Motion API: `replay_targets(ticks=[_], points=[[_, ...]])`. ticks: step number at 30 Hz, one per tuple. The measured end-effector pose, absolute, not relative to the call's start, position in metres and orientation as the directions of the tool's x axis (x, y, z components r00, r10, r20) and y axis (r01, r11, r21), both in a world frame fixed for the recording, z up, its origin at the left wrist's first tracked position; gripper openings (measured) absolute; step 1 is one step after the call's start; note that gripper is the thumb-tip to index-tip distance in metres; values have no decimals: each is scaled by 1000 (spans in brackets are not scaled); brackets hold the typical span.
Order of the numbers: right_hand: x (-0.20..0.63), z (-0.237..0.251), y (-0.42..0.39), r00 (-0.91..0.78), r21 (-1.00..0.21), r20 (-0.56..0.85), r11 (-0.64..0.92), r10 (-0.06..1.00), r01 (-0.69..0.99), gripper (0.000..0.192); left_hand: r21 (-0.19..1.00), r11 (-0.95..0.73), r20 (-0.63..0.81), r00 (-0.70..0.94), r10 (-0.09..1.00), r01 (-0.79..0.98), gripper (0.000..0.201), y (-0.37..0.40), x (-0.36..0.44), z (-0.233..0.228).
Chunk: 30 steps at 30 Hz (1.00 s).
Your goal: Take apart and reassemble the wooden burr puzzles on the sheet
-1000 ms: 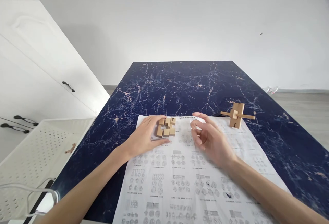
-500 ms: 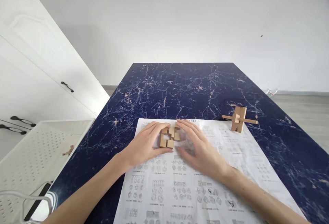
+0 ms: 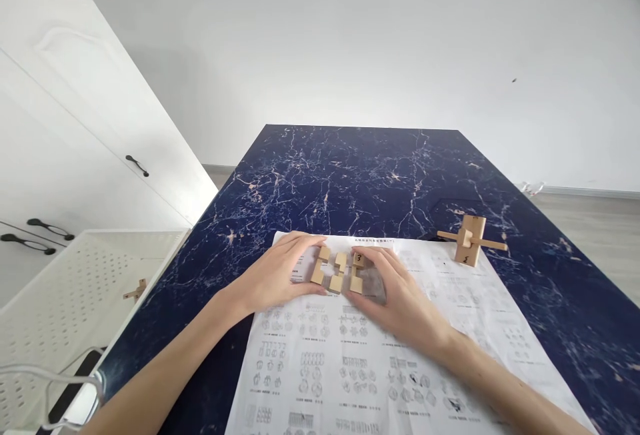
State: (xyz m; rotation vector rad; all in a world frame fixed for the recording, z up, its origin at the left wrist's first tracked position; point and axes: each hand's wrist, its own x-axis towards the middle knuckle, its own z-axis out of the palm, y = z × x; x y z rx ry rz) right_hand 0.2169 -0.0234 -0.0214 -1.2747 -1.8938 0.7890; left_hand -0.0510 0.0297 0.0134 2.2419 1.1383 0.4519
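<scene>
Three small notched wooden puzzle blocks stand side by side on the printed paper sheet (image 3: 370, 348). My left hand (image 3: 270, 275) has its fingers at the far end and its thumb at the near end of the left notched block (image 3: 318, 276). Between the hands is the middle notched block (image 3: 336, 282), with a gap to the block on its right. Thumb and fingers of my right hand (image 3: 407, 305) span the right notched block (image 3: 357, 285), which bears a "3" at its far end. The fingertips partly hide the outer blocks' ends.
A wooden cross-shaped puzzle (image 3: 470, 242) stands at the sheet's far right corner. Under everything is a dark blue marbled table (image 3: 350, 182). Left of it sits a white perforated basket (image 3: 45, 308) with a small wooden piece (image 3: 135, 290) and a white cable, beside a white cabinet (image 3: 100, 122).
The right block has come away from the others and moved right with my right hand. The blocks that sat close together now stand apart. The view has shifted slightly.
</scene>
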Motion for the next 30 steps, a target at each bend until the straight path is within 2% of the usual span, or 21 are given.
replay_targets(ticks=[2,4,6,9,12,15,17,20,27,30], points=[[217,-18,-24,-198,-839,184,259,963,478,56,650,-437,27,556,830,621,76,32,-54,14],[218,-13,-24,-138,-897,174,215,975,387,54,723,-378,32,519,854,578,76,33,-55,14],[220,-10,-23,-117,-960,147,170,982,222,47,842,-287,40,479,877,456,75,33,-54,16],[222,-8,-19,-129,-999,25,21,991,-36,41,973,-104,2,443,897,205,63,33,-52,18],[223,-8,-17,-105,-976,-84,-103,991,-190,57,994,103,-79,421,904,-35,54,35,-50,21],[221,-4,-18,-107,-954,-126,-150,986,-260,57,947,270,-186,390,902,-173,46,35,-48,23],[219,0,-20,-134,-937,-135,-171,982,-305,47,925,326,-239,371,897,-194,37,35,-48,23],[217,3,-21,-208,-912,-128,-198,970,-359,37,921,347,-260,380,888,-180,35,33,-48,21],[220,-3,-21,-280,-944,-85,-168,956,-286,37,960,277,-206,555,806,-45,41,28,-43,25],[221,-3,-22,-277,-936,-111,-194,954,-293,36,971,239,-207,550,809,13,40,27,-41,26]])
